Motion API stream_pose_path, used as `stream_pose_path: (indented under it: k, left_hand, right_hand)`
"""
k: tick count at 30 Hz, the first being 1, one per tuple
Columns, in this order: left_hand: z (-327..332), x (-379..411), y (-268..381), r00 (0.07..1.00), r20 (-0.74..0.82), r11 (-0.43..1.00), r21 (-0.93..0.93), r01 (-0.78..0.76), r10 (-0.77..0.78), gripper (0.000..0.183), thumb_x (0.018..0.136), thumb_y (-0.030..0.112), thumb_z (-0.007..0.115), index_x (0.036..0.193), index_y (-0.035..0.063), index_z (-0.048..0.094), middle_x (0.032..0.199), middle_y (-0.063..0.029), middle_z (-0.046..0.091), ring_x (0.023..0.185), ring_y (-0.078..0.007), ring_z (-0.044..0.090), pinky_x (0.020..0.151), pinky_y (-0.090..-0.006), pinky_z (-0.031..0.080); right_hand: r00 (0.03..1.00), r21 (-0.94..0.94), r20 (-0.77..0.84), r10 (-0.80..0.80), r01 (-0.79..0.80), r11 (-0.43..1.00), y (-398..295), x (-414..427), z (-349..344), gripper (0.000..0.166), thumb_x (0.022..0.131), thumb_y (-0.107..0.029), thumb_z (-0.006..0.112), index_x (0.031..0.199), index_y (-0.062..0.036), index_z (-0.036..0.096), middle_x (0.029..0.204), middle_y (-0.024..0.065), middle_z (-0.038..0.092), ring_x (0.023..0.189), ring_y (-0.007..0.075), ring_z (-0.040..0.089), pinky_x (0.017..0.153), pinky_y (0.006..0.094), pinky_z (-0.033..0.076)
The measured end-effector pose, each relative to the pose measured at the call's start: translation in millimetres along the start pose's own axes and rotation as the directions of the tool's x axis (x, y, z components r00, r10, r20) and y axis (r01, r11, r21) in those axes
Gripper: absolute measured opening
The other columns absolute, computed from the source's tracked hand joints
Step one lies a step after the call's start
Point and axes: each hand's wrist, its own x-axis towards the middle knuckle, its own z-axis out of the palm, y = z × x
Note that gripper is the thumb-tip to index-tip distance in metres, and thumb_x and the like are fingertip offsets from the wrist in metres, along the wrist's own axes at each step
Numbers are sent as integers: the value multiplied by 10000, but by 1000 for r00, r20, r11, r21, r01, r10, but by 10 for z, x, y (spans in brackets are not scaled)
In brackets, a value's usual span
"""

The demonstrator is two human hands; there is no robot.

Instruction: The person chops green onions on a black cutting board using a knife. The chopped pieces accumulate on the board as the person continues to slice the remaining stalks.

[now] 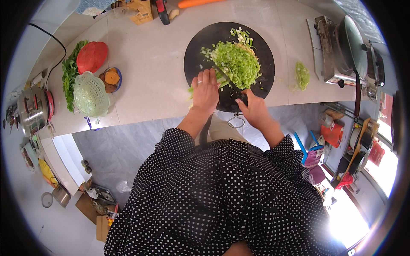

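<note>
A round black cutting board [198, 48] lies at the counter's front edge. My left hand [205, 89], with a ring on one finger, holds pale green stalks [221, 79] flat on it; the hand hides most of them. My right hand [256, 107] grips the handle of a kitchen knife [226, 76]. Its dark blade stands between the stalks and a heap of finely chopped green vegetable [238, 65], probably celery. Chopped scallion pieces [241, 36] lie at the board's far side. Pale yellowish bits [251, 49] show along the heap's far right edge.
Left on the counter [147, 64] are a pale green colander [91, 94], a red basket [92, 57], leafy greens [69, 76] and a small bowl of cut orange pieces [112, 77]. A carrot [198, 3] lies behind. Green scraps [301, 76] and a stove with a pan [352, 48] are right.
</note>
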Motion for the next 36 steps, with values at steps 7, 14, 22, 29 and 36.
stream_pose_path:
  k: [7,14,22,29,36]
  left_hand:
    - [74,-3,-16,999,-45,997,-71,-4,1,581,936,242,614,1433,-7,445,1367,-126,469,1306,-291,413,1073,-453,315]
    - [89,-4,-21,999,-35,988,-153,14,-19,587,910,187,644,1423,-2,432,1367,-138,450,1307,-312,408,1078,-469,302]
    - [72,-6,-14,998,-51,985,-169,28,-37,603,907,204,653,1425,-7,427,1361,-137,457,1307,-316,409,1083,-470,298]
    - [62,1,-4,998,-42,986,-164,31,-38,629,906,228,664,1430,-23,423,1370,-142,455,1315,-314,404,1090,-471,297]
    - [100,-7,-1,998,-49,985,-168,33,-42,629,907,234,668,1428,-24,429,1375,-145,453,1315,-314,405,1091,-466,302]
  right_hand:
    - [998,-22,6,61,-61,998,-19,226,166,339,941,-251,642,1135,16,565,870,287,669,855,480,645,741,524,509]
    - [996,72,-88,-10,16,997,161,172,268,366,936,-257,674,1157,19,580,902,272,684,861,458,666,744,474,526]
    - [999,76,-34,-10,12,997,-45,-77,-5,354,933,-240,677,1138,32,581,882,272,679,849,461,662,728,479,523]
    - [1000,49,7,-26,25,998,31,25,-93,354,928,-212,682,1127,61,576,908,304,663,885,491,643,742,478,519]
    - [991,-28,112,71,-68,997,-135,92,-147,351,928,-214,672,1118,62,567,885,304,661,886,501,632,740,497,506]
